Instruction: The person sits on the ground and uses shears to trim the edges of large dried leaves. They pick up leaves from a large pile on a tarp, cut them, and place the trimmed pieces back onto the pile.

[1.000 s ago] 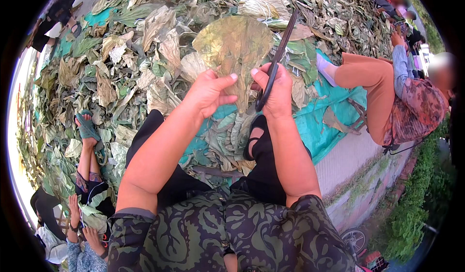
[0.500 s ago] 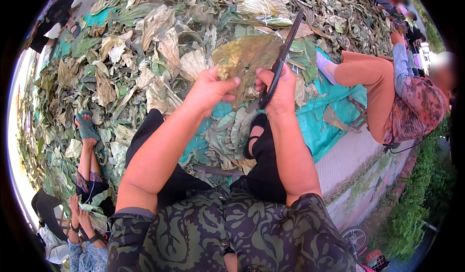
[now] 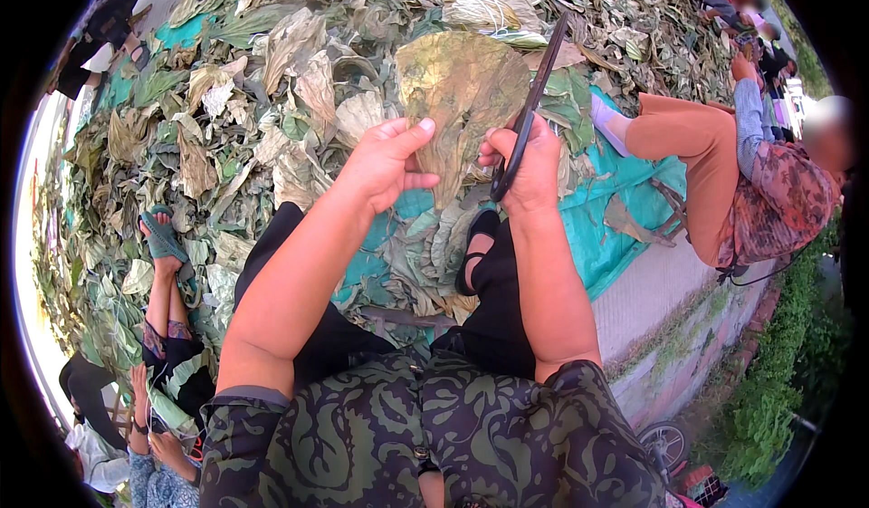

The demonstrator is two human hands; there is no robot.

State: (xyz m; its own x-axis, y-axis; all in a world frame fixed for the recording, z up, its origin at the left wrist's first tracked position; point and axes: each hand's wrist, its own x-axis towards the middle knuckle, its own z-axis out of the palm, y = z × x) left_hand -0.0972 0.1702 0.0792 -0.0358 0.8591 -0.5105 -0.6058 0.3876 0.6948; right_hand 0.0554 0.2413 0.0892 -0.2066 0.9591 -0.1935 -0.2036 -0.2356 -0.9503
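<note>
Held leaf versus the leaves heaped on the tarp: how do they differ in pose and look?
The held leaf is lifted and spread flat between the left hand and right hand; the heaped leaves lie crumpled and overlapping on the teal tarp. The held leaf shows a yellow-brown mottled face, while the heap mixes green and pale dry ones. The black scissors lie along the held leaf only. Both are broad and veined.
</note>
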